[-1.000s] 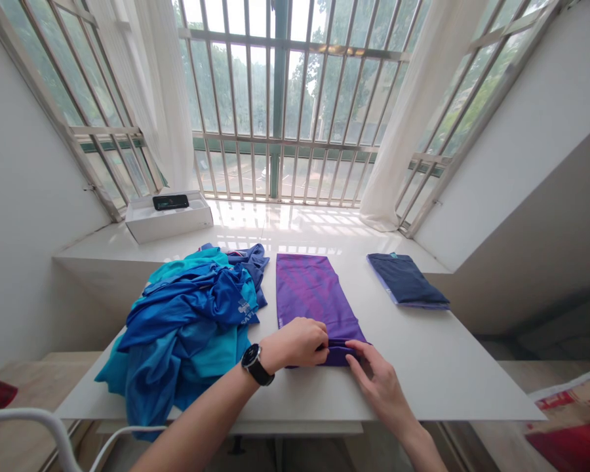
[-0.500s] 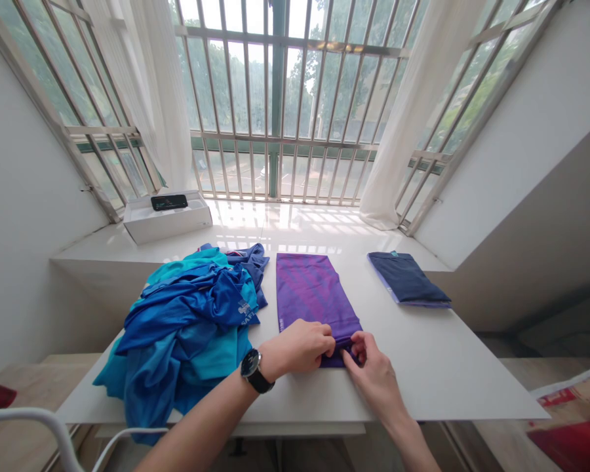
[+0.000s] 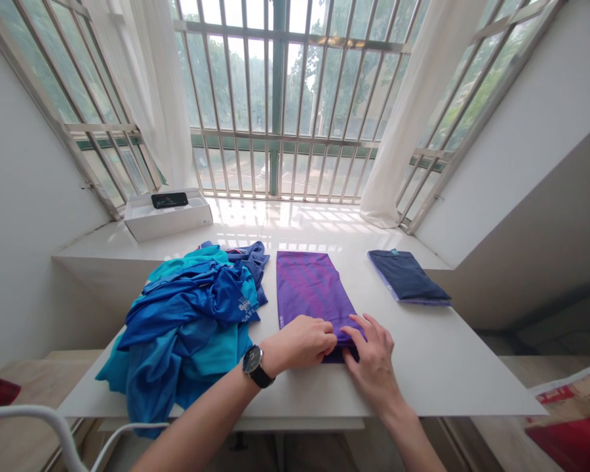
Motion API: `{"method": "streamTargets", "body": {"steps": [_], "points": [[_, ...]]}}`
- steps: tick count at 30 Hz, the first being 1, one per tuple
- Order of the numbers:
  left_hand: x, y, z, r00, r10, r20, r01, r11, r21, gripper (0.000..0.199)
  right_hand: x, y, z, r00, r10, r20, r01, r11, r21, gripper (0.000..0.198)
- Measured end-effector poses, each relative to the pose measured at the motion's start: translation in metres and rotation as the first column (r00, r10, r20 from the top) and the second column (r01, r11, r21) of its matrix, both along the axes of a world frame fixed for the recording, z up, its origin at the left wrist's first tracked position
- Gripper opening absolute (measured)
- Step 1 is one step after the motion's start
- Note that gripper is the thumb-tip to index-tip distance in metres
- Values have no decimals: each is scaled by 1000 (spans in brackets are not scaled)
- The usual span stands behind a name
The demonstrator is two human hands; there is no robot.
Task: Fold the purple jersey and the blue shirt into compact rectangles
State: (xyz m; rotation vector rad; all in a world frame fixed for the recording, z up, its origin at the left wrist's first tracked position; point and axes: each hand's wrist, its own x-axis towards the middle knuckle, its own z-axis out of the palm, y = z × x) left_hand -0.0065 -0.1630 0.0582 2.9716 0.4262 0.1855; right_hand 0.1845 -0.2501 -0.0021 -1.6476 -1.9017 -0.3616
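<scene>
A purple shirt (image 3: 312, 285), folded into a narrow rectangle, lies flat on the white table (image 3: 423, 367) in front of me. My left hand (image 3: 305, 342), with a black watch (image 3: 254, 364) on its wrist, is curled over the shirt's near end, its fingers closed on the cloth. At the shirt's near right corner, my right hand (image 3: 373, 357) rests with fingers spread, the fingertips touching the fabric. Left of the shirt is a heap of crumpled blue and teal shirts (image 3: 191, 328). A folded navy garment (image 3: 408, 276) lies to the right.
A white box (image 3: 170, 219) with a dark phone (image 3: 170, 200) on it stands on the window sill (image 3: 275, 223). White curtains (image 3: 403, 131) hang before the barred window. A white curved tube (image 3: 34, 413) is at lower left, and a red and tan bag (image 3: 570, 406) at lower right.
My right hand has opened from a pinch at the near right edge, its fingers now spread over the purple cloth. My left hand has stayed almost in place.
</scene>
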Motion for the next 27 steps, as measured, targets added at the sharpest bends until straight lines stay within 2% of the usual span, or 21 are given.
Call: {"method": "streamTargets", "body": {"steps": [6, 10, 14, 20, 27], "points": [[0, -5, 4, 999, 46, 9, -46, 998, 45, 15, -5, 2, 1, 994, 95, -51, -96, 995, -21, 26], [-13, -17, 0, 987, 143, -70, -139, 989, 55, 19, -1, -2, 1, 987, 142, -73, -144, 989, -26, 26], [-29, -31, -5, 969, 238, -65, -232, 969, 84, 16, 10, -8, 0, 977, 204, -56, -205, 979, -16, 26], [-43, -43, -11, 942, 335, -27, -335, 942, 19, 21, 20, -16, 1, 958, 273, -88, -275, 962, -3, 24], [-53, -53, -25, 900, 433, 41, -433, 901, -22, 20, 25, -26, -2, 941, 321, -111, -329, 942, -60, 28]]}}
